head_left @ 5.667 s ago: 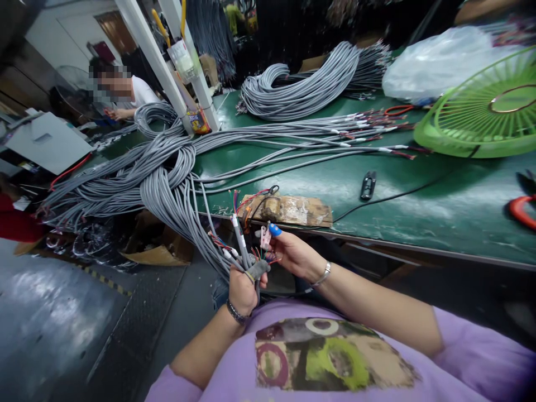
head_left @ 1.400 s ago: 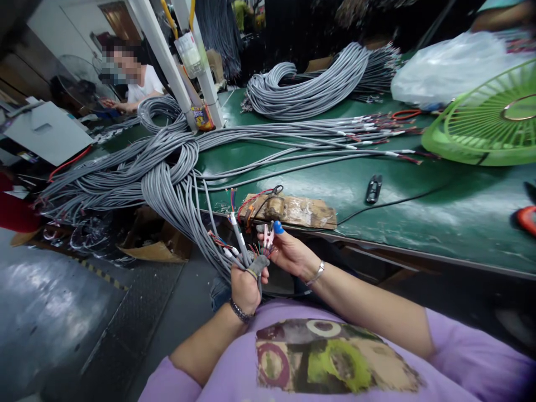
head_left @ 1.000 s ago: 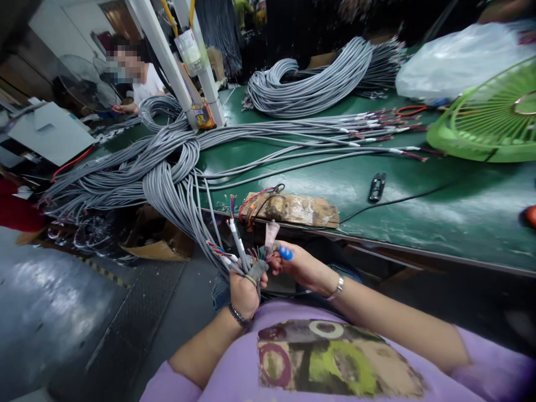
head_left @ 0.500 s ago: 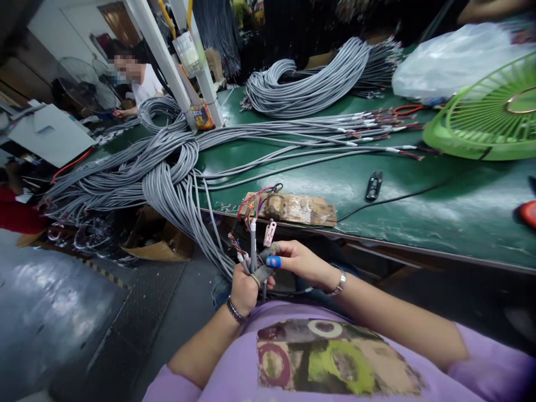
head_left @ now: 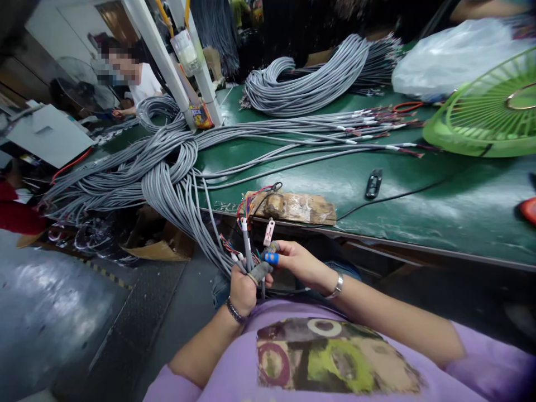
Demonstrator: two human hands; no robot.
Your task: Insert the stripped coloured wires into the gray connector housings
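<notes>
My left hand [head_left: 243,291] is closed around several grey cables [head_left: 247,248], with a grey cover on the thumb. The stripped cable ends point up out of the fist, their thin coloured wires [head_left: 243,209] fanning out towards the table edge. Close beside it, my right hand [head_left: 300,263] has thumb and finger pinched together near the cables. It wears a blue band and a grey fingertip cover; whatever lies in the pinch is too small to tell. Just beyond the right fingertips is a pink clip [head_left: 269,231], at the front of a worn wooden block [head_left: 310,208].
Long grey cable bundles [head_left: 167,145] spread over the green table [head_left: 293,167] and hang off its front edge. Behind lies a coiled bundle [head_left: 310,78]. Black snips [head_left: 373,184], a green fan [head_left: 481,111] and a plastic bag [head_left: 444,61] are rightward. A person [head_left: 144,84] sits far left.
The held cable ends have shifted slightly left and tilted, with the lower wires spreading further left. Both hands stay close together in nearly the same place.
</notes>
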